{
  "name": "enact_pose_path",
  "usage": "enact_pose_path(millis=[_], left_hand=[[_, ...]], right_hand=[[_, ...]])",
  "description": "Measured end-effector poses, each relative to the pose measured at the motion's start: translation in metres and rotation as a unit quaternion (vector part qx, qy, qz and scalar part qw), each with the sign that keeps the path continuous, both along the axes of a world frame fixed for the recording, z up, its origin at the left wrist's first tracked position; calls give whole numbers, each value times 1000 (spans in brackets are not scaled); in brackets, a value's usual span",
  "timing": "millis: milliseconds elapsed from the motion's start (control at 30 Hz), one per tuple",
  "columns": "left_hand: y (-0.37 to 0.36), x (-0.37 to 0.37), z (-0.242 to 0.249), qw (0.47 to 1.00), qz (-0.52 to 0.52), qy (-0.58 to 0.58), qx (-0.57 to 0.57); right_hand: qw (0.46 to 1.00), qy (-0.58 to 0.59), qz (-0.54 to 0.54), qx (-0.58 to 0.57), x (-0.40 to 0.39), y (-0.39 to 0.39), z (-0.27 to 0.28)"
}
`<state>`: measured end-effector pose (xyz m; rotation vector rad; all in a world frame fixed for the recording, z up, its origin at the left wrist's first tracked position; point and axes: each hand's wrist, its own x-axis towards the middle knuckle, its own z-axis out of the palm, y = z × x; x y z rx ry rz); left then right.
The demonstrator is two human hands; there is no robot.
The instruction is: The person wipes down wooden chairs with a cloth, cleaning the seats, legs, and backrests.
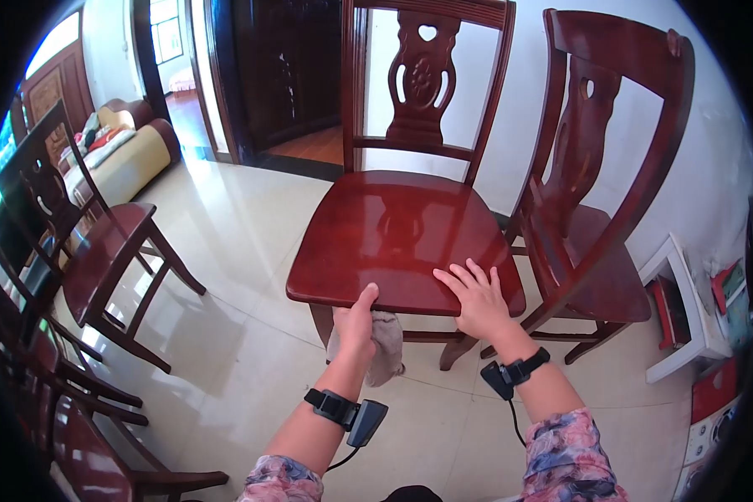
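Note:
A glossy dark red wooden chair with a carved back stands upright in front of me. My left hand is closed at the front edge of its seat, the thumb on top and the fingers hidden below. From that hand a greyish cleaning cloth hangs under the seat edge. Further right, my right hand rests on the seat near its front right corner, fingers spread and holding nothing. Black straps with small devices circle both wrists.
A similar chair stands close on the right, and other chairs are at the left. A white shelf unit lines the right wall. Behind are a sofa, a dark door and pale floor tiles.

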<state>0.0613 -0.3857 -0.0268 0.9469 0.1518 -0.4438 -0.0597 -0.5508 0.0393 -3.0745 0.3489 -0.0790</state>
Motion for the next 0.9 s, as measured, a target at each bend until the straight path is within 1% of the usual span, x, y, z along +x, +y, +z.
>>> enact_pose_path(millis=[33,67,133,167,200,233,267,300,333,367,400,433,467,500,533,600,633,700,767,833,900], left_hand=[[-4,6,-5,999,19,-39,-19],[-3,14,-1,999,20,-35,-15],[-6,40,14,997,-28,-19,72],[-16,54,15,997,-28,-15,71],[-25,73,11,992,-70,-14,100],[-27,84,4,985,-112,-10,132],[-21,84,4,985,-110,-9,135],[-10,80,2,982,-143,-40,112],[2,75,-3,977,-177,-70,93],[21,71,-19,969,-220,-98,49],[45,51,-9,972,-223,-68,35],[73,28,9,973,-225,-41,20],[99,12,7,978,-206,-28,19],[123,-6,14,981,-193,1,16],[150,-21,8,983,-180,13,34],[204,-47,0,984,-156,59,66],[228,-58,-2,982,-146,91,81],[266,-80,-12,982,-94,106,124],[299,-98,-9,968,-49,129,210],[337,-104,-14,966,-30,129,222],[353,-110,-10,963,-14,139,228]], right_hand=[[999,-27,-7,-24,5,1,-4],[997,-54,-15,-44,10,4,-12],[994,-78,-20,-76,34,-5,-23],[993,-81,-26,-78,47,-13,-22],[993,-84,-25,-77,61,-22,-22],[993,-78,-50,-72,74,-31,-24],[992,-71,-74,-68,87,-41,-24],[993,-72,-73,-64,100,-49,-26],[990,-71,-104,-61,112,-57,-28],[986,-71,-136,-60,124,-65,-30],[986,-71,-138,-56,135,-72,-33],[980,-63,-177,-59,149,-77,-35],[973,-56,-214,-60,163,-79,-34],[971,-39,-228,-54,174,-80,-31],[972,-44,-224,-47,185,-82,-30],[958,-39,-279,-55,206,-88,-33],[956,-49,-283,-60,214,-89,-34],[953,-46,-297,-50,230,-94,-35],[948,-47,-311,-51,244,-98,-35],[947,-43,-314,-49,254,-100,-30],[949,-28,-311,-51,250,-102,-34]])
